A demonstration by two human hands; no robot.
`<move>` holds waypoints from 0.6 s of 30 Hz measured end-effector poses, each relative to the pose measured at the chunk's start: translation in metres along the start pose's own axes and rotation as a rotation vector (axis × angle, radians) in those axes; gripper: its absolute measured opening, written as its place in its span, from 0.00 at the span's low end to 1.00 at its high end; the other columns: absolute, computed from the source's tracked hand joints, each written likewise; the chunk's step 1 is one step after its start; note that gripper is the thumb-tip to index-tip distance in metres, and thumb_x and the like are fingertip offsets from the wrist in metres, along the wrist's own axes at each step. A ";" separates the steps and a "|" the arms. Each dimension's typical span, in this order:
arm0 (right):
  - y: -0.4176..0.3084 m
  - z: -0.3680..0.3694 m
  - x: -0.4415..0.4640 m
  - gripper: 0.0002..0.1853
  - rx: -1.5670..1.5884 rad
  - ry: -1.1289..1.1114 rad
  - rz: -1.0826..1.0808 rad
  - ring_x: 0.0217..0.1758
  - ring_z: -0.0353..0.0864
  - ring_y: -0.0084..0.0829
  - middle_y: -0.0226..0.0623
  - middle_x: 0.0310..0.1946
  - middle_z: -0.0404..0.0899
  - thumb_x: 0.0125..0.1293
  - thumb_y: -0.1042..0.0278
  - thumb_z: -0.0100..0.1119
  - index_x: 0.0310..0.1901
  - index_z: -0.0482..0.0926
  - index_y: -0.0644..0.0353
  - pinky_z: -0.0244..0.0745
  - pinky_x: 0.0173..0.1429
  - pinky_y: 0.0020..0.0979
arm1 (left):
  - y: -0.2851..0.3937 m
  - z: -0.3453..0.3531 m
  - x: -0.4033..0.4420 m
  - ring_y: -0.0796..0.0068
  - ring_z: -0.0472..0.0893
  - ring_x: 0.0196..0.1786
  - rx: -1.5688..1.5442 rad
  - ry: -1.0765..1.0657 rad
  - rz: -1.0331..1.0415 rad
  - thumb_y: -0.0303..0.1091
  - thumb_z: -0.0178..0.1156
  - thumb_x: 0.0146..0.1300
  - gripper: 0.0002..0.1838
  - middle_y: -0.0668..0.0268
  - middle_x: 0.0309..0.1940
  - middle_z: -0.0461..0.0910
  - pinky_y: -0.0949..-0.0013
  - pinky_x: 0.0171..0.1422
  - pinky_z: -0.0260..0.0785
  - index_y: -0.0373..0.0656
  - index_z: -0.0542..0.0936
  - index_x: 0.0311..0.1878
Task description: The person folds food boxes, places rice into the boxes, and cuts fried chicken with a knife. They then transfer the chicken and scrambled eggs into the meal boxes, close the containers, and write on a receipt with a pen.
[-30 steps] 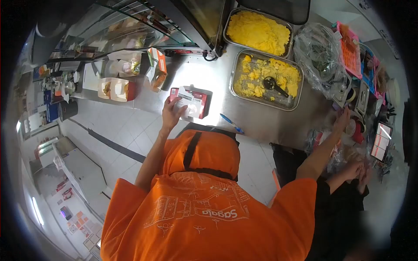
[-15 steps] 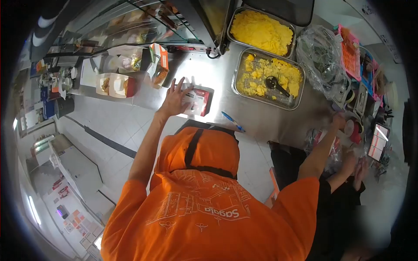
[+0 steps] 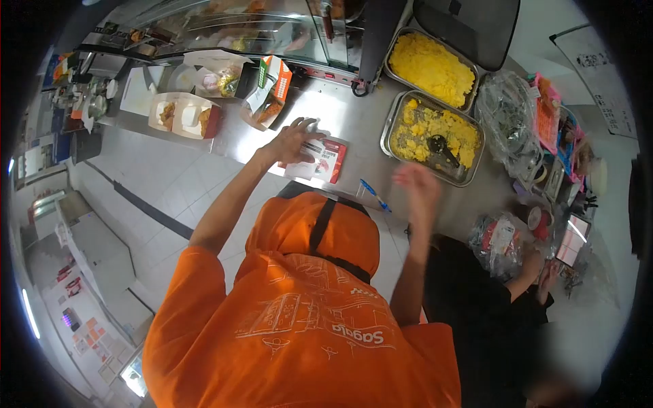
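My left hand [image 3: 294, 144] lies over a flat red-and-white printed packet [image 3: 330, 162] on the steel counter, its fingers spread and partly covering the packet. Blurred by motion, my right hand [image 3: 417, 190] is above the counter's front edge, so whether it holds anything is unclear. Between the hands lies a blue pen [image 3: 375, 194]. Just beyond my right hand stands a metal tray [image 3: 389, 129] of yellow crumbly food [image 3: 413, 141], with a black scoop [image 3: 442, 149] in it.
A fuller tray of yellow food [image 3: 430, 68] stands behind. Open food boxes [image 3: 182, 117] and an orange-green carton [image 3: 272, 92] are at left, below a glass display case [image 3: 245, 30]. Plastic bags [image 3: 507, 112] lie right. A co-worker in black [image 3: 476, 299] works close on the right.
My right hand has come from the tape rolls at the far right to near the pen and tray. My left hand stays on the packet. The view has shifted slightly.
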State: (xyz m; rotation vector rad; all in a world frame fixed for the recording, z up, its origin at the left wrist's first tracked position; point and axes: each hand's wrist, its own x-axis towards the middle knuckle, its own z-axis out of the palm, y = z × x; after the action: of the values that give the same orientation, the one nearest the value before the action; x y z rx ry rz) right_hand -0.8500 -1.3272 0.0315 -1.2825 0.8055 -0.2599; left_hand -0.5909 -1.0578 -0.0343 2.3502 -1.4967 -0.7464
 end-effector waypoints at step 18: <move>0.111 0.235 0.017 0.22 -1.106 -0.064 -0.311 0.37 0.86 0.47 0.45 0.30 0.84 0.55 0.69 0.74 0.46 0.72 0.62 0.80 0.43 0.46 | -0.051 0.035 -0.082 0.46 0.73 0.70 -0.562 0.475 0.093 0.35 0.74 0.56 0.47 0.52 0.67 0.76 0.51 0.74 0.67 0.43 0.62 0.78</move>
State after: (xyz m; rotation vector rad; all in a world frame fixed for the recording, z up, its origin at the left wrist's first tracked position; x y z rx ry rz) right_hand -0.7110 -1.1275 -0.0625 -2.4491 0.6920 0.0102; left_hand -0.5992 -0.9598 -0.0646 1.8452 -1.0184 -0.4577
